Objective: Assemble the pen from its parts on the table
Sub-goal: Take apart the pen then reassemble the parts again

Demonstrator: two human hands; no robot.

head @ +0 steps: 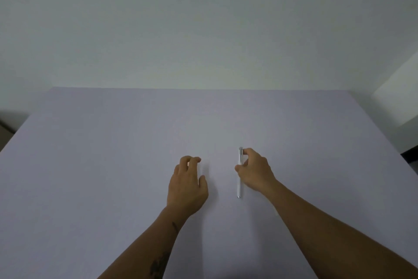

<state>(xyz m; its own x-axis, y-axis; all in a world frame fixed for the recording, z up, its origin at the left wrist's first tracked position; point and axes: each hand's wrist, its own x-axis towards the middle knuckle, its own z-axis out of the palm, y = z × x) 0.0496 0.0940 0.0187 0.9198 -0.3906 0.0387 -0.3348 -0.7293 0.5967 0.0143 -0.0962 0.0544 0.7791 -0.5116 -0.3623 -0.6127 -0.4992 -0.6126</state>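
A white pen (239, 185) with a grey clip end lies lengthwise on the pale lilac table (113, 165), tip pointing toward me. My right hand (255, 171) rests against its right side, thumb and fingers pinching the upper half near the clip. My left hand (186, 185) hovers or rests palm down a short way to the left of the pen, fingers curled and apart, with nothing in it. No loose pen parts are visible on the table.
The table's far edge (203, 88) meets a plain white wall. A white block or ledge (398, 97) stands at the far right corner. A dark gap shows off the table's left edge (6, 125).
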